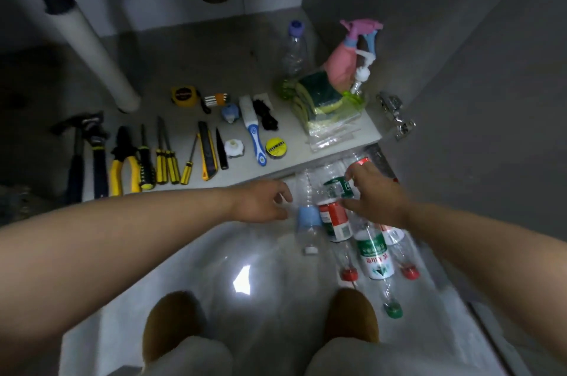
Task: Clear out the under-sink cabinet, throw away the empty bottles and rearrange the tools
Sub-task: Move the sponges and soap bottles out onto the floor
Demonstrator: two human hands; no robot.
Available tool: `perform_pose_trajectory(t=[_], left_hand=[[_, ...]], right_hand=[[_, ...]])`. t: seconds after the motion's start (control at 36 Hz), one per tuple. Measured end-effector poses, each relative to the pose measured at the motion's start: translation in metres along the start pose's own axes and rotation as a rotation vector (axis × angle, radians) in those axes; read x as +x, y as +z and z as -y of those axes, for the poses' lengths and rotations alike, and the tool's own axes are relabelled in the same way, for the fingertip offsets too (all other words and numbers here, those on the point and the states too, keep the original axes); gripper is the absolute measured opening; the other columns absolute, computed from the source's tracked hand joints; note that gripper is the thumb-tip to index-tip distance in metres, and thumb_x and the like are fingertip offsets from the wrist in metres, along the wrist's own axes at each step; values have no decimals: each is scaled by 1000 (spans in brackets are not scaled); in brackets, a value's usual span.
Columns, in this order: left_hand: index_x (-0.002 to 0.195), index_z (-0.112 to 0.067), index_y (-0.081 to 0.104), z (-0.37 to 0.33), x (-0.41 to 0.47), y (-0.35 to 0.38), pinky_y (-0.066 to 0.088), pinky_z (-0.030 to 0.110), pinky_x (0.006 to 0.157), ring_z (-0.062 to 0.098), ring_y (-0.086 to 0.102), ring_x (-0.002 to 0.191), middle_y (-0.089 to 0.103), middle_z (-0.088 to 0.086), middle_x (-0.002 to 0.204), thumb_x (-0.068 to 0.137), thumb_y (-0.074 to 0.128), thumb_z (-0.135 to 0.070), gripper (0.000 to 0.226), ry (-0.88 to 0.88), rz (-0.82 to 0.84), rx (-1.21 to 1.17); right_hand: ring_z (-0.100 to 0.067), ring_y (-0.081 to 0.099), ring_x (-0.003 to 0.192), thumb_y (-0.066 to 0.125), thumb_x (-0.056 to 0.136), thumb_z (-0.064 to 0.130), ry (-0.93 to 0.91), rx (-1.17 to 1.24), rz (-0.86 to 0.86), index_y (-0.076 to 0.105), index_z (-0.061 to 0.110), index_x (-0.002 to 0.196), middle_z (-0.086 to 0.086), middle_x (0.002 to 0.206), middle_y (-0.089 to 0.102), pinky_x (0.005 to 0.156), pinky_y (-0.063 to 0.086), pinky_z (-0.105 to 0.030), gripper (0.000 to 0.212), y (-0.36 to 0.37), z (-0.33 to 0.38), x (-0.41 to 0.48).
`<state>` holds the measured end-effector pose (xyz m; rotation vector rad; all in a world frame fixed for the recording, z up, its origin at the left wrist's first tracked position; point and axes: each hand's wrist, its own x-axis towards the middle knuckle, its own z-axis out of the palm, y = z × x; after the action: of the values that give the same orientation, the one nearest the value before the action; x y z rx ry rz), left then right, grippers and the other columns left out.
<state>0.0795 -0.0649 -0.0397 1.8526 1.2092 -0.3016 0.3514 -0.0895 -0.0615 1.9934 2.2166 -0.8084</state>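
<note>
Yellow and black handles run along the row of tools on the cabinet floor (184, 62). From the left lie a hammer (76, 155), pliers (124, 161), several screwdrivers (167, 158) and a utility knife (207, 155), side by side with their handles toward the person. A tape measure (184, 96) sits behind them and a blue-and-white brush (253, 133) lies further right.

Below the cabinet edge, the left hand (267, 201) reaches in with its fingers curled beside the base of a blue-labelled bottle (308, 222). Blur hides whether it actually grips the bottle.

The empty bottles lie on the pale floor in front of the cabinet. They are clear plastic and lie packed together, with their white, red and green caps pointing toward the person. A red-labelled bottle (336, 222) is next to the blue one, then a green-labelled bottle (374, 253).

The right hand (376, 196) lies over the far end of this pile, its fingers spread and its thumb touching the red-labelled bottle.

On the cabinet floor behind, bagged sponges (319, 93) sit in front of a pink spray bottle (340, 66).
</note>
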Motion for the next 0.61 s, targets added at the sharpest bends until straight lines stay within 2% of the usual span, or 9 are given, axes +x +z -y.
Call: perform_pose_trajectory(t=[0.06, 0.14, 0.22, 0.33, 0.39, 0.47, 0.53, 0.61], left_hand=[[132, -23, 59, 3, -5, -20, 48, 28, 99, 17, 59, 114, 59, -2, 126, 95, 65, -29, 38, 11, -21, 51], [119, -18, 64, 4, 0, -44, 49, 34, 102, 20, 62, 114, 65, 1, 122, 94, 65, -23, 25, 25, -98, 59], [115, -15, 69, 2, 14, -58, 50, 27, 98, 19, 64, 110, 70, 3, 117, 94, 63, -18, 22, 23, -199, -31], [114, -15, 68, -2, 38, -62, 51, 20, 85, 14, 64, 101, 69, 1, 109, 96, 62, -17, 19, 3, -308, -331], [112, -16, 68, -4, 48, -59, 45, 13, 71, 10, 62, 91, 67, -2, 101, 95, 62, -15, 18, -2, -365, -446], [115, -17, 69, -4, 59, -52, 41, 11, 65, 6, 59, 87, 67, -2, 100, 95, 62, -14, 21, 7, -404, -544], [118, -17, 69, -4, 63, -48, 45, 17, 70, 7, 61, 89, 68, 0, 104, 96, 62, -17, 22, -2, -402, -629], [120, -15, 66, -4, 64, -42, 55, 31, 86, 19, 67, 101, 69, 7, 111, 97, 64, -19, 24, -50, -414, -800]], right_hand=[[-16, 56, 89, 68, 85, 51, 18, 25, 7, 44, 30, 114, 0, 121, 43, 75, 44, -30, 44, -14, 12, 19], [-25, 58, 97, 67, 85, 50, 101, 108, -47, 44, 27, 116, -5, 123, 42, 86, 47, -35, 45, -33, 31, 46], [-34, 56, 114, 67, 85, 51, 256, 231, -220, 44, 17, 131, -13, 133, 44, 99, 47, -40, 61, -46, 44, 73], [-42, 44, 133, 63, 86, 59, 530, 455, -348, 26, 11, 151, -19, 151, 31, 109, 38, -44, 89, -60, 51, 106], [-42, 47, 130, 61, 87, 60, 676, 596, -355, 26, 8, 151, -20, 151, 35, 107, 43, -46, 89, -64, 48, 120], [-34, 60, 101, 60, 88, 61, 760, 909, -249, 51, 15, 126, -13, 122, 54, 92, 55, -51, 61, -62, 44, 134], [-29, 61, 89, 66, 84, 63, 773, 1054, -201, 52, 18, 119, -11, 110, 60, 88, 57, -50, 58, -57, 43, 141], [-27, 61, 88, 75, 80, 56, 777, 1144, -222, 49, 13, 130, -13, 103, 61, 79, 61, -46, 71, -49, 44, 155]])
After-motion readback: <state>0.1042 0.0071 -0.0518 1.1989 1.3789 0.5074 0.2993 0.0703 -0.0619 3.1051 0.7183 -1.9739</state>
